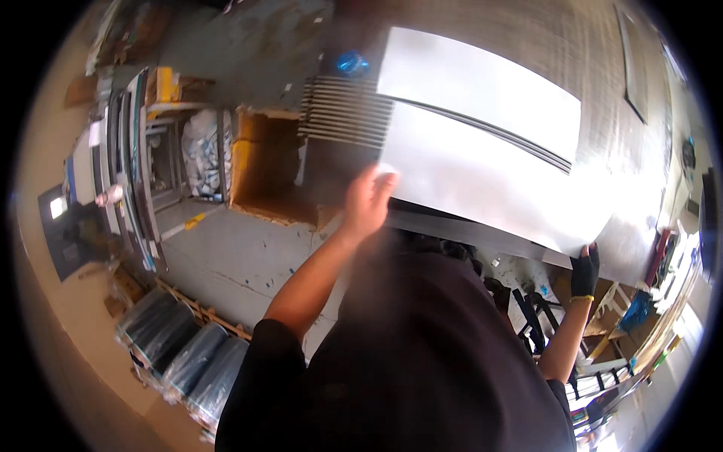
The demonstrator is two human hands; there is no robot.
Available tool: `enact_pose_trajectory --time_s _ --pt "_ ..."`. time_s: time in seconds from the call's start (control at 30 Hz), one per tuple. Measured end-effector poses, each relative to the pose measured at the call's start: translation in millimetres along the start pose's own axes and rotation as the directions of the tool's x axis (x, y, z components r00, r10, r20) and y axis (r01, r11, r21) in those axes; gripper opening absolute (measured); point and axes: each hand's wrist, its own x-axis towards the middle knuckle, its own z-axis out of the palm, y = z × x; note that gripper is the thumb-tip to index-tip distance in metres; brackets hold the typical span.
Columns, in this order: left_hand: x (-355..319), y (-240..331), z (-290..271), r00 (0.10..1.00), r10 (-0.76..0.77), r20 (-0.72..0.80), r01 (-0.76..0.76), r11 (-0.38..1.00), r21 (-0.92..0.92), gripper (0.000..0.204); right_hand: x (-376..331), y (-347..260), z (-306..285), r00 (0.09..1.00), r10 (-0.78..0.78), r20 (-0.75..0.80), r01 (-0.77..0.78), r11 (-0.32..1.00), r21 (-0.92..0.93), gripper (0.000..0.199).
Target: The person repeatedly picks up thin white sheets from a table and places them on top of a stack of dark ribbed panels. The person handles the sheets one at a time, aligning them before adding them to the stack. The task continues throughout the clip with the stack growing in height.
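A glossy white flat panel (489, 177) lies over the near part of the metal-topped table, its long near edge toward me. My bare left hand (369, 202) is closed on its near left corner, fingers partly hidden. My right hand (585, 273), in a black fingerless glove with a yellow band at the wrist, grips the near right corner, the fingertips showing at the edge. Just beyond lies another white panel (482, 79), with dark layered edges between the two. Left of the panels are several parallel grey strips (343, 113).
A crumpled blue plastic piece (352, 62) lies beyond the strips. An open cardboard box (271, 169) stands left of the table, beside a metal-framed rack (181, 177). Plastic-wrapped rolls (184, 350) are at lower left. A thin dark strip (631, 68) lies on the table's far right.
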Motion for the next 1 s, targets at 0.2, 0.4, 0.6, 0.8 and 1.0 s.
enact_pose_trajectory --time_s 0.2,0.4,0.6,0.8,1.0 --pt "-24.6 4.4 10.1 0.981 0.093 0.168 -0.125 0.974 0.189 0.021 -19.1 -25.6 -1.4 0.995 0.049 -0.088 -0.073 0.954 -0.29 0.022" --pt "-20.0 4.0 8.5 0.995 0.028 0.099 -0.047 0.978 0.202 0.036 -8.8 -38.8 -10.1 0.987 -0.036 -0.155 -0.003 0.969 -0.247 0.016" --pt "76.0 10.6 -13.8 0.996 -0.019 -0.093 0.041 0.969 0.242 0.019 100.9 -58.5 -10.4 0.988 -0.156 -0.023 0.146 0.963 -0.228 0.022" --pt "185.6 -9.2 -31.5 0.986 -0.162 -0.044 0.156 0.982 -0.107 0.027 155.7 -149.6 93.4 0.992 -0.122 -0.025 0.123 0.989 0.086 0.036" --pt "215.3 -27.0 -30.5 0.966 -0.241 -0.092 0.247 0.968 0.049 0.031 187.5 -149.6 123.7 0.998 -0.061 -0.027 0.06 0.997 -0.047 0.034"
